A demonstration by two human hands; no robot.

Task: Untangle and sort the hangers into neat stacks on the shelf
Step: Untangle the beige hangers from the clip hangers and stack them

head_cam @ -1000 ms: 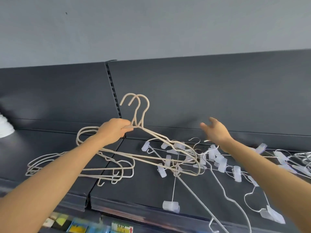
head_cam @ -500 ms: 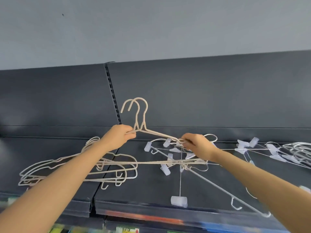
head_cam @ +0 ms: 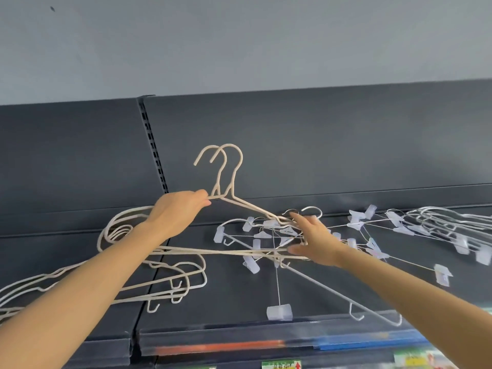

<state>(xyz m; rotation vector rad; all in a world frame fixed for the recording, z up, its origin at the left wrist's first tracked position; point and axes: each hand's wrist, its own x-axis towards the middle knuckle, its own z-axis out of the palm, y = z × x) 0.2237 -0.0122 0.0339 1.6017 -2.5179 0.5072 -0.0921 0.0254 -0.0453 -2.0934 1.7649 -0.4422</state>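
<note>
The fingertips and thumb of the left hand [head_cam: 177, 211], at centre frame, pinch the shoulder wire of two beige coated-wire hangers [head_cam: 230, 190] just below their upright hooks, holding the pair lifted off the dark grey metal shelf [head_cam: 213, 302]. The right hand [head_cam: 316, 241], right of centre, has its fingers spread and loose, touching but gripping nothing that shows. It sits where the beige pair's far shoulder runs into a tangle of thin white wire hangers with translucent plastic clips [head_cam: 270, 223]. One clip dangles on a long wire toward the shelf's front lip.

To free the pair cleanly, the right hand would best press the white tangle down while the left draws the beige wires up and to the left, slowly, watching for snagged clips. A flat stack of beige hangers [head_cam: 173, 279] lies at lower left — the likely destination. A gathered bunch of clip hangers [head_cam: 439, 222] lies at far right.
</note>
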